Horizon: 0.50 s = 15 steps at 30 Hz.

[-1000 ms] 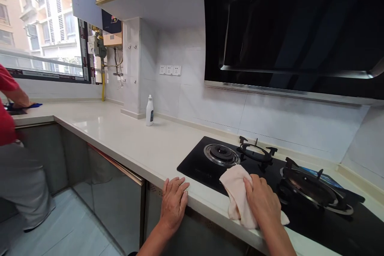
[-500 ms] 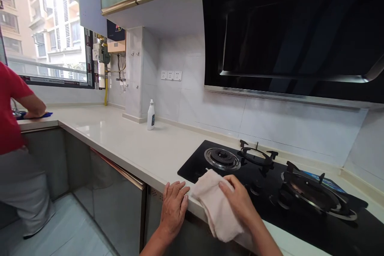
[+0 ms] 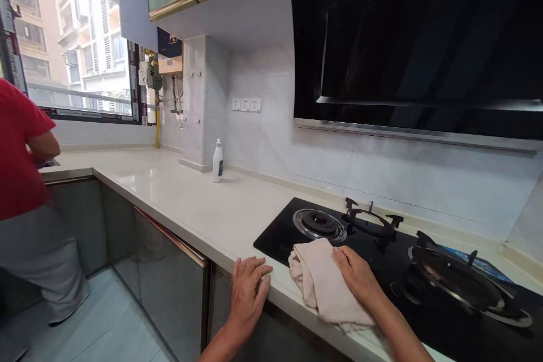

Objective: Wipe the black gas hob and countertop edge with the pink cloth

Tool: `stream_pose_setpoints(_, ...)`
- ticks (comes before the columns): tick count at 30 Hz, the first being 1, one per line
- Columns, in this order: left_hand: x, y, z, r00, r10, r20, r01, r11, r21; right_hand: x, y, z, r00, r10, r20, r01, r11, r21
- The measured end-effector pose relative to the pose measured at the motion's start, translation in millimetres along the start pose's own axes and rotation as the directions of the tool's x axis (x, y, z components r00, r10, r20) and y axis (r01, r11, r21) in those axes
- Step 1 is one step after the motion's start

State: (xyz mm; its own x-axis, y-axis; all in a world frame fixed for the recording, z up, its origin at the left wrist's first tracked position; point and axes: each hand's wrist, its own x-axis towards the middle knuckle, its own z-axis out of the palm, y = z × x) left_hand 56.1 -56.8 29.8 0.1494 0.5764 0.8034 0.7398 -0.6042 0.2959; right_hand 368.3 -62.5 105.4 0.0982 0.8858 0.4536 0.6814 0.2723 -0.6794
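A pale pink cloth (image 3: 328,283) lies folded over the front edge of the black gas hob (image 3: 274,240) and the counter strip before it. My right hand (image 3: 356,274) grips the cloth by its right side, thumb and fingers pressed on it. My left hand (image 3: 250,288) rests on the counter's front edge, left of the cloth, with its fingers spread and nothing in it. Just behind the cloth is the left burner (image 3: 319,224), which has no pan support on it. A pan support (image 3: 369,220) sits farther back on the hob.
A white bottle (image 3: 218,163) stands on the pale countertop (image 3: 178,198) by the wall. The black range hood (image 3: 407,56) overhangs the hob. On the right burner is another pan support (image 3: 462,277). A person in a red top (image 3: 21,153) stands at the far left counter.
My right hand has moved the cloth slightly right and laid it flatter over the hob's edge. My left hand stays on the counter edge. The other person's hand and blue cloth have left view.
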Motion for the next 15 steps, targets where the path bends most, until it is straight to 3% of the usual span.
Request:
stream_pose_setpoints(4,19.4,16.5,-10.4,0.986,-0.088,0.14,0.091,0.996,-0.015,0.3,4.2,-1.3,0.996,-0.072,-0.054,0.073,0.997,0.022)
stream_pose_setpoints(7,40.4,38.6,-10.1,0.971,-0.051,0.235,0.064,0.997,-0.05,-1.6,6.8,1.1,0.993,-0.094,-0.067,0.098,0.993,0.06)
stream_pose_setpoints(15,84.7,122.1,31.0,0.94,0.077,0.331,-0.028,0.988,-0.15,-0.2,18.4,2.8,0.997,-0.07,-0.027,0.073,0.989,0.13)
